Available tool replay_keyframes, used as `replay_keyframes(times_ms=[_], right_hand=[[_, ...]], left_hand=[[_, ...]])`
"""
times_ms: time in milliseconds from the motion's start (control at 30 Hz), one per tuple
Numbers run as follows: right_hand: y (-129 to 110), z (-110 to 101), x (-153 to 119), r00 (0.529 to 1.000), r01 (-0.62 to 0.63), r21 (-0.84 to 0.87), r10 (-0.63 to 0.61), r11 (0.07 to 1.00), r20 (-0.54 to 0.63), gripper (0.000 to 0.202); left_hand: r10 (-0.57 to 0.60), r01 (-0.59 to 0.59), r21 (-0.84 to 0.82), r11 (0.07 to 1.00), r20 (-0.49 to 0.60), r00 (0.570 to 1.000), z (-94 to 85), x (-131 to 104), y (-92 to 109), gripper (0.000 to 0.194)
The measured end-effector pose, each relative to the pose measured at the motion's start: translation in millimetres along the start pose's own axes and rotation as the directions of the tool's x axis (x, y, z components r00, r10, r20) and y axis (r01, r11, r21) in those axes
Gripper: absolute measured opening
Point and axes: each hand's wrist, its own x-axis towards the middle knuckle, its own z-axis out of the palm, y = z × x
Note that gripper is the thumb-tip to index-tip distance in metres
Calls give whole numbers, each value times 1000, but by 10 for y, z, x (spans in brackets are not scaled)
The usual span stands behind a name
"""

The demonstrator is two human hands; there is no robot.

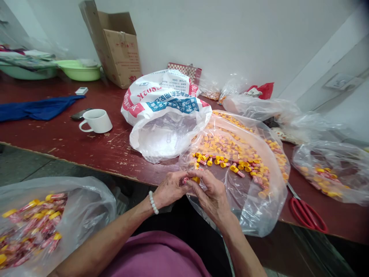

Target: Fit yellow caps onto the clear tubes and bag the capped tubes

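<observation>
My left hand [170, 189] and my right hand [212, 195] meet in front of me at the table's front edge, fingers pinched together. Between them is a small yellow-capped tube [196, 179] with a red-and-white printed body, partly hidden by the fingers. The left fingers are at its printed end, the right ones at the yellow cap. Just beyond my hands, a clear plastic bag [256, 215] lies open with many similar yellow-capped pieces [221, 161] in it. Lower left, another clear bag [95, 200] holds more capped tubes [34, 219].
A white printed sack [170, 111] stands open on the dark red table [115, 154]. Left of it are a white mug [99, 121], a blue cloth [43, 107] and a cardboard box [122, 54]. To the right lie red-handled scissors [307, 213] and a smaller clear bag [331, 173].
</observation>
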Motion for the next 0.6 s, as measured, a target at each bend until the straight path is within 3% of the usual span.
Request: replay_keyframes(times_ms=[133, 267, 333, 500, 600], right_hand=[[-56, 31, 17, 996, 22, -22, -20, 1000, 89, 22], [-73, -17, 0, 994, -80, -4, 79, 997, -79, 29], [-75, -38, -34, 992, -87, -33, 84, 996, -96, 26], [-120, 32, -115, 989, 11, -186, 17, 982, 147, 45], [-111, 77, -125, 989, -30, -123, 48, 992, 139, 39]], left_hand=[[-53, 54, 27, 998, -8, 999, 43, -10, 2, 16], [-81, 81, -83, 993, 1, 997, 63, -13, 19, 12], [-100, 100, -166, 981, 6, 995, 61, -18, 23, 13], [-155, 157, -206, 966, 30, 988, 83, -53, -7, 12], [-159, 157, -262, 952, 13, 987, 80, -80, -28, 9]])
